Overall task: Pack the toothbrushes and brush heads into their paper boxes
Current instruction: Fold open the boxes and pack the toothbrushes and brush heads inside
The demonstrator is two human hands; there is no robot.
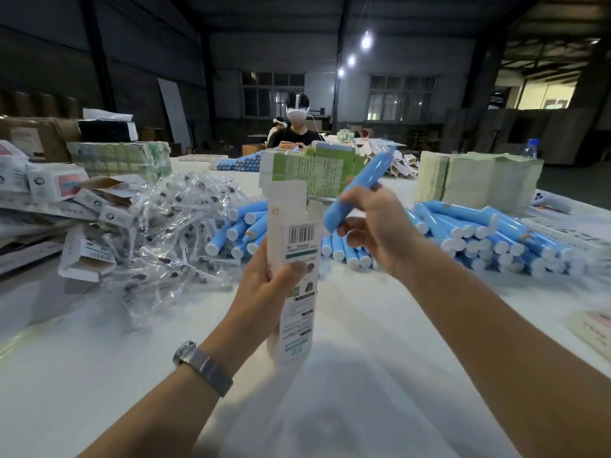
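One tall white paper box with a barcode is held upright, and one light-blue plastic toothbrush handle is held aloft; dozens more blue handles are heaped on the white table, too many to be counted, beside a heap of clear-wrapped brush heads. The box is gripped by the left hand, thumb curled across its front. The handle is grasped by the right hand, fingers wrapped round it. The handle's lower end is poised just beside the box's open top flap.
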